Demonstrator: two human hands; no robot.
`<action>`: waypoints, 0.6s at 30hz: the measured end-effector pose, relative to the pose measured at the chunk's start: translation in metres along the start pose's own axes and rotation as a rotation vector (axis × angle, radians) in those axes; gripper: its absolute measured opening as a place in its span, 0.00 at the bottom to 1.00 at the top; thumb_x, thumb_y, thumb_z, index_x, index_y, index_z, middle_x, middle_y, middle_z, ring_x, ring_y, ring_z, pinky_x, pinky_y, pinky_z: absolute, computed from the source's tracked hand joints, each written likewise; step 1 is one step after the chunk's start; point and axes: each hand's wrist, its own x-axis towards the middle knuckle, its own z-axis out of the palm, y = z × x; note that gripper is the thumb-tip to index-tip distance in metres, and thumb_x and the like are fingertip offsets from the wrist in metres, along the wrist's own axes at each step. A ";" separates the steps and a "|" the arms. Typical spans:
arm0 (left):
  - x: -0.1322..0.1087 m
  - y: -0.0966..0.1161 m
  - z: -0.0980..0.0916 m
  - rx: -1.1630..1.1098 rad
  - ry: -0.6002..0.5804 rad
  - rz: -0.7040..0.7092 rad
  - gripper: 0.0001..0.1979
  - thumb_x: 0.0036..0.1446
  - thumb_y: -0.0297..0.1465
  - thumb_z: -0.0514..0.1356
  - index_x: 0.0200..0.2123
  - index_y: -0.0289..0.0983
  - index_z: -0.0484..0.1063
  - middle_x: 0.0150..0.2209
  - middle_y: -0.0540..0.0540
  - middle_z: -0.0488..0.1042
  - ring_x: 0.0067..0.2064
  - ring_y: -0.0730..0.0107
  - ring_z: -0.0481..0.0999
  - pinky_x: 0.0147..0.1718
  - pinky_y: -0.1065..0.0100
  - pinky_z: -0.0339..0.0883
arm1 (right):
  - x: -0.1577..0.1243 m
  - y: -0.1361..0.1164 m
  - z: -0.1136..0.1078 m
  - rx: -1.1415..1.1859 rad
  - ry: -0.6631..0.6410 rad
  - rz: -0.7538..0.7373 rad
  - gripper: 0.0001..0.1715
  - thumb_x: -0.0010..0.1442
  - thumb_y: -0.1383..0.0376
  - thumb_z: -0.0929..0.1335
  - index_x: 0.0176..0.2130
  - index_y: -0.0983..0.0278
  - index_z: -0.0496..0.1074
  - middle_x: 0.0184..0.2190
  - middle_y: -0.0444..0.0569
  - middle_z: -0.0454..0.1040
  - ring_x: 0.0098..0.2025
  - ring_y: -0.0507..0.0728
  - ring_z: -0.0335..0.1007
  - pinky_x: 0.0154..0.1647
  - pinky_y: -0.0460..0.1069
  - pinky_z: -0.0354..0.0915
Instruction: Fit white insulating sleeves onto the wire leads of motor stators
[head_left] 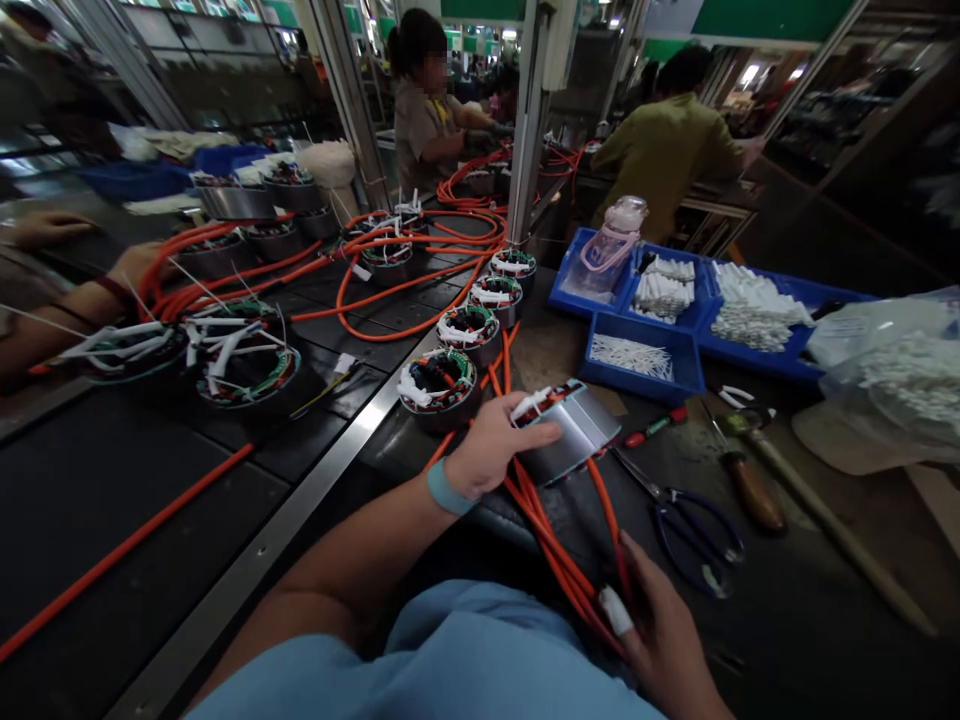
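Note:
My left hand (491,445) grips a round metal motor stator (571,428), tilted on the dark bench, fingers curled over its top edge. Orange cables (551,545) run from the stator down toward me. My right hand (664,635), a white bandage on one finger, closes around the bundle of those orange cables near the bench's front edge. A row of similar stators (439,385) with white sleeves lies just beyond my left hand.
Scissors (694,525) and wooden-handled tools (750,490) lie to the right. Blue trays (645,355) hold white sleeves, with a bottle (611,250) in one. A conveyor (150,470) at left carries more stators and orange cables. Other people work behind and at left.

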 end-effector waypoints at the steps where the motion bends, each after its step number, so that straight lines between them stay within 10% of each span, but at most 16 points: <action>1: 0.000 0.010 -0.005 -0.048 0.021 0.005 0.23 0.37 0.37 0.71 0.35 0.31 0.70 0.29 0.51 0.70 0.30 0.77 0.68 0.32 0.73 0.61 | -0.001 0.001 -0.002 0.082 -0.016 0.034 0.35 0.60 0.60 0.64 0.63 0.58 0.51 0.57 0.55 0.65 0.55 0.63 0.66 0.54 0.58 0.66; 10: 0.100 0.101 -0.062 0.573 0.300 0.451 0.18 0.39 0.37 0.68 0.31 0.30 0.71 0.27 0.50 0.68 0.30 0.73 0.66 0.34 0.69 0.61 | 0.027 -0.014 -0.029 0.179 -0.253 0.025 0.29 0.61 0.61 0.63 0.61 0.59 0.59 0.54 0.54 0.69 0.55 0.59 0.67 0.55 0.52 0.64; 18: 0.215 0.097 -0.088 1.620 0.315 0.534 0.24 0.45 0.44 0.65 0.37 0.31 0.72 0.40 0.38 0.72 0.50 0.47 0.63 0.52 0.50 0.49 | 0.138 -0.076 0.009 0.139 -0.183 -0.151 0.32 0.60 0.64 0.61 0.63 0.64 0.56 0.53 0.56 0.69 0.52 0.59 0.69 0.55 0.56 0.64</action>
